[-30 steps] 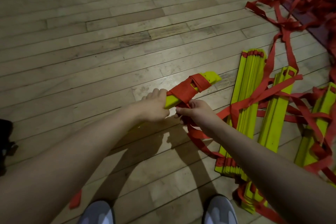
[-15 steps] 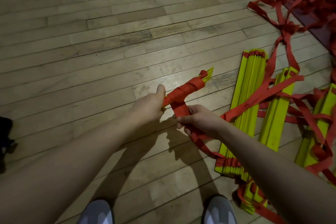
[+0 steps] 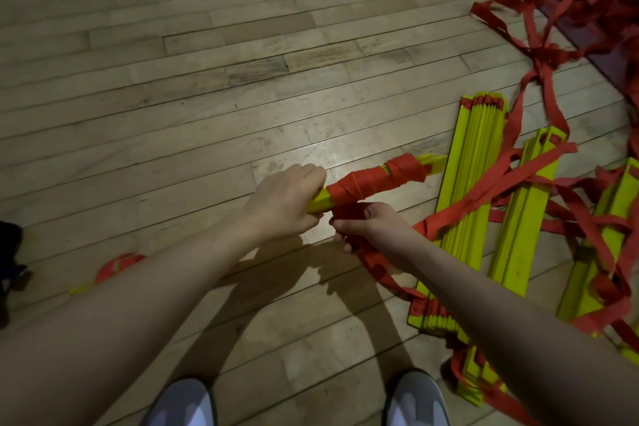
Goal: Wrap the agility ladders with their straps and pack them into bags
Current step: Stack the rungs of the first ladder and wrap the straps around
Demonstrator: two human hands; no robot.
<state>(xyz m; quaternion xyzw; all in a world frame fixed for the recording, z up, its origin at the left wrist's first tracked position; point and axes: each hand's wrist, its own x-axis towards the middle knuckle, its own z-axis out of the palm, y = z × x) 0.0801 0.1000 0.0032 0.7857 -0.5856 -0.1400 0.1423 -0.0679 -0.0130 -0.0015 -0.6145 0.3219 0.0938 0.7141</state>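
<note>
Since half a second ago the wound band of red strap on the held bundle has grown wider and now reaches almost to the left fist, and the bundle's far tip sits further right.

Furthest left on the pale wooden plank floor (image 3: 214, 86) lies a small red-wrapped yellow piece (image 3: 116, 264), partly hidden behind the left forearm. The left hand (image 3: 285, 202) is clenched round the near end of the bundle of flat yellow plastic ladder rungs (image 3: 320, 201), held above the floor. Its long axis runs from that fist up and to the right, ending at a bare yellow tip. The middle is covered by the coils of red woven strap (image 3: 375, 180).

Just below and right of the bundle, the right hand (image 3: 371, 226) pinches the loose run of strap with curled fingers, almost touching the left hand. I judge the next turn must pass under the bundle near the left fist, so the right hand is the one placed to carry it.

Further right, unwrapped stacks of yellow rungs (image 3: 465, 218) lie on the floor among tangled red straps (image 3: 539, 55), still to be done; no bag shows.
</note>
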